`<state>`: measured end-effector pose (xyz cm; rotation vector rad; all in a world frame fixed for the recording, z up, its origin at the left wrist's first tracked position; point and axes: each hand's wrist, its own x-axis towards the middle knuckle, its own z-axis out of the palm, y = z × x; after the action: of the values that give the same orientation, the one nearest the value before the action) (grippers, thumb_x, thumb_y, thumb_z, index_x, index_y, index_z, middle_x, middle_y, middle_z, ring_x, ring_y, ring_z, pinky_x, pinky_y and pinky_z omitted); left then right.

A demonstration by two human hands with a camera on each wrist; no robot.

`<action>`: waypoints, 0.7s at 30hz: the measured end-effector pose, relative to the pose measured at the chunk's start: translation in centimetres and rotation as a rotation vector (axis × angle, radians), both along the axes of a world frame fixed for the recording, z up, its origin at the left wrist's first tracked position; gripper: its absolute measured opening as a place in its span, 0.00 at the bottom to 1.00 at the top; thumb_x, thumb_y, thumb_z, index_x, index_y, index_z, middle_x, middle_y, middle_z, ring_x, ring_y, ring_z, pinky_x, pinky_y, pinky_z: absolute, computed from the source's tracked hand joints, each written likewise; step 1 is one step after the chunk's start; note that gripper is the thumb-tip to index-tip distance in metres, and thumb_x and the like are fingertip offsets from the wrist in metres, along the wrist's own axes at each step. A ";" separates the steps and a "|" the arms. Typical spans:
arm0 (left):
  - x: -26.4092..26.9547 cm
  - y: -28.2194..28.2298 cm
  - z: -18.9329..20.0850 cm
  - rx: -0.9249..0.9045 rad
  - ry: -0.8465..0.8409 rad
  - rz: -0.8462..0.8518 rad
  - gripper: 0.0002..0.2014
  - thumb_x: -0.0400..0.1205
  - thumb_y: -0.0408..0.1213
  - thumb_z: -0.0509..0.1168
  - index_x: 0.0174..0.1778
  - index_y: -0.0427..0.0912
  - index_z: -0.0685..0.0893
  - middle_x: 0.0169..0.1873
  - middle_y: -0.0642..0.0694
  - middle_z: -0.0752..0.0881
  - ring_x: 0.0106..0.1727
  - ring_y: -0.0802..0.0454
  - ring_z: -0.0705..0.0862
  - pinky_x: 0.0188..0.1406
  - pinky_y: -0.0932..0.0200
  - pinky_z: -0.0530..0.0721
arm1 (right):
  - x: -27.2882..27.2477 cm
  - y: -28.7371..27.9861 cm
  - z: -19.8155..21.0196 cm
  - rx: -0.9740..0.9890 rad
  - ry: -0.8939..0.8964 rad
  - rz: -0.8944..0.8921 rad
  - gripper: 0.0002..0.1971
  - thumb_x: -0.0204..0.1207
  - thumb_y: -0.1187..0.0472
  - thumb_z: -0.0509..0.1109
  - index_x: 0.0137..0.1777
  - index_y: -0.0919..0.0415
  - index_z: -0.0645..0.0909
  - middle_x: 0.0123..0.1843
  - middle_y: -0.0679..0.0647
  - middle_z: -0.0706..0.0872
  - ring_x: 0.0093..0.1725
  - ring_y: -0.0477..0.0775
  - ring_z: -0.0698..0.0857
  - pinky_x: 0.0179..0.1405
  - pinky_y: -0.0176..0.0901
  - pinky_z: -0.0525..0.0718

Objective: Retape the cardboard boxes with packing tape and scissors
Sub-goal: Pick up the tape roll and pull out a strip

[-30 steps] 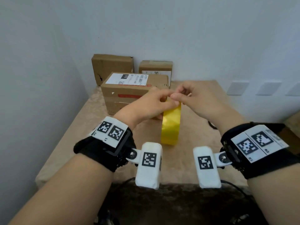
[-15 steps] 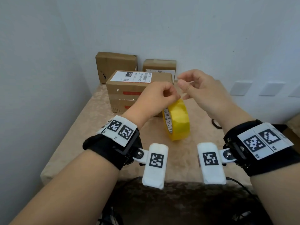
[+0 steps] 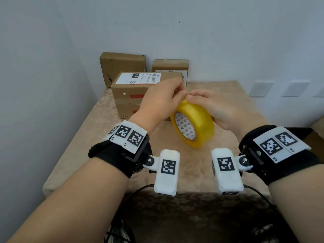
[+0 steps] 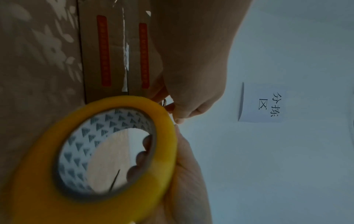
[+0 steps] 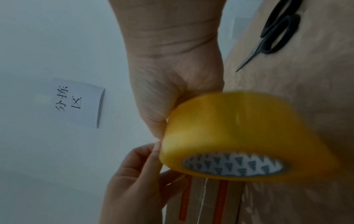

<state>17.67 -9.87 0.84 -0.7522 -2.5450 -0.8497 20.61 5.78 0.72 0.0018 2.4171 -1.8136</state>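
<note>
I hold the yellow tape roll (image 3: 194, 125) tilted above the counter (image 3: 228, 95), between my hands. My right hand (image 3: 215, 109) wraps its far side, fingers through the core. My left hand (image 3: 161, 100) pinches at the roll's top edge. The labelled box (image 3: 133, 95) stands just behind; scissors (image 5: 272, 33) lie apart.

Tape roll (image 3: 197, 123): glossy yellow film, smooth; white printed paper core. Boxes (image 3: 138, 95): matt brown cardboard, paper label, red strips. Counter (image 3: 84, 137): beige patterned cloth, slight sheen. Scissors (image 5: 275, 30): black plastic handles, dark blades. Wall (image 3: 210, 32): matt.
</note>
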 end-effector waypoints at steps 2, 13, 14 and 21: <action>0.0 0.1 -0.3 0.094 -0.079 -0.028 0.05 0.83 0.41 0.63 0.42 0.47 0.78 0.35 0.53 0.83 0.34 0.60 0.80 0.36 0.56 0.78 | 0.1 0.1 0.7 0.141 0.050 -0.034 0.07 0.81 0.49 0.67 0.55 0.45 0.84 0.56 0.49 0.87 0.57 0.53 0.85 0.61 0.52 0.83; 0.9 1.5 0.2 0.332 -0.352 -0.120 0.10 0.87 0.36 0.56 0.38 0.47 0.71 0.34 0.46 0.85 0.37 0.45 0.88 0.37 0.44 0.89 | 0.5 0.9 4.0 0.802 0.172 -0.065 0.17 0.86 0.47 0.58 0.62 0.50 0.85 0.57 0.52 0.86 0.37 0.44 0.73 0.30 0.29 0.65; 0.9 1.6 0.2 0.335 -0.318 -0.116 0.10 0.87 0.36 0.56 0.38 0.48 0.71 0.33 0.48 0.85 0.37 0.46 0.88 0.39 0.43 0.89 | 0.4 0.9 4.1 0.813 0.172 -0.068 0.17 0.86 0.46 0.57 0.61 0.50 0.86 0.58 0.54 0.87 0.39 0.45 0.75 0.29 0.28 0.64; -0.3 1.8 -0.6 0.343 -0.223 -0.014 0.11 0.86 0.38 0.57 0.37 0.53 0.70 0.33 0.49 0.86 0.36 0.49 0.88 0.42 0.42 0.88 | 0.6 0.7 3.7 0.707 0.158 -0.087 0.23 0.84 0.40 0.56 0.61 0.54 0.86 0.56 0.57 0.88 0.50 0.45 0.82 0.28 0.20 0.69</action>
<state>17.42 -8.08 0.26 -0.5948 -2.4794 -1.3988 21.21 6.51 4.40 0.0287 3.0701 -0.9180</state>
